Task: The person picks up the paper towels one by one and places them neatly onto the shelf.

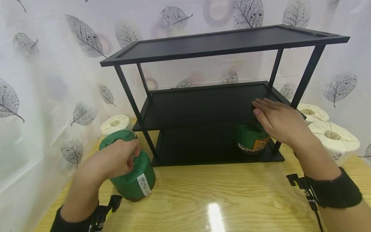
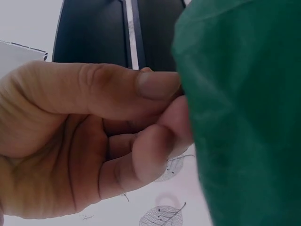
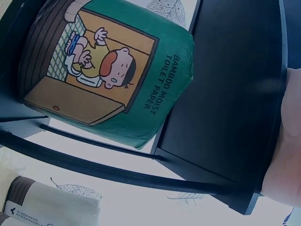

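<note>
My left hand is over the front green-wrapped toilet roll, which stands on the table left of the rack. Its fingers curl in, and in the left wrist view the thumb and fingertips meet at the edge of the green wrap; I cannot tell whether they pinch it. Another green toilet roll is just behind. My right hand lies palm down over the right front of the black rack's middle shelf, fingers straight. Beneath that shelf, a green toilet roll sits on the bottom shelf.
The rack's top shelf and thin posts surround the right hand's space. White-wrapped rolls stand to the right of the rack, and another white roll at the back left. A leaf-patterned curtain hangs behind the wooden table.
</note>
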A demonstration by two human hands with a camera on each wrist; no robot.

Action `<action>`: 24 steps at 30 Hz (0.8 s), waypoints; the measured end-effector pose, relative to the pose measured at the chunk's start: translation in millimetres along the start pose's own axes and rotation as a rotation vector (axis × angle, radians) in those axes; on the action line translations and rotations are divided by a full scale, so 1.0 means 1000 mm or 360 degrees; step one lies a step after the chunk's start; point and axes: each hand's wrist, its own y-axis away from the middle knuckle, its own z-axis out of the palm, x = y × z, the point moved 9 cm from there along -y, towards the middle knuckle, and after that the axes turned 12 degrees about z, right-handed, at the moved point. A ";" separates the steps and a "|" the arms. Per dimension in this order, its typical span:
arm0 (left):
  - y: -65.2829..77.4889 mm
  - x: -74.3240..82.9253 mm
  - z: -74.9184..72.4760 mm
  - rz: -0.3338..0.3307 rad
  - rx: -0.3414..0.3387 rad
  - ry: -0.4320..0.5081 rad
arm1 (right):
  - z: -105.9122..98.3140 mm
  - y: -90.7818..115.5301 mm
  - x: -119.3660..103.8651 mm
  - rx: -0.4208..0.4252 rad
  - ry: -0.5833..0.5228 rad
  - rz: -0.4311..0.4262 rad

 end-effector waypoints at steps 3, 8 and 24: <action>-0.001 -0.002 0.002 -0.0023 -0.0028 0.0019 | 0.000 0.000 0.000 -0.0019 0.0022 -0.0006; -0.001 -0.003 0.006 -0.0126 -0.0073 0.0069 | 0.000 0.001 -0.002 -0.0035 0.0037 -0.0014; -0.009 0.013 0.016 -0.0426 -0.0098 -0.0133 | -0.001 0.001 -0.001 -0.0018 0.0013 -0.0015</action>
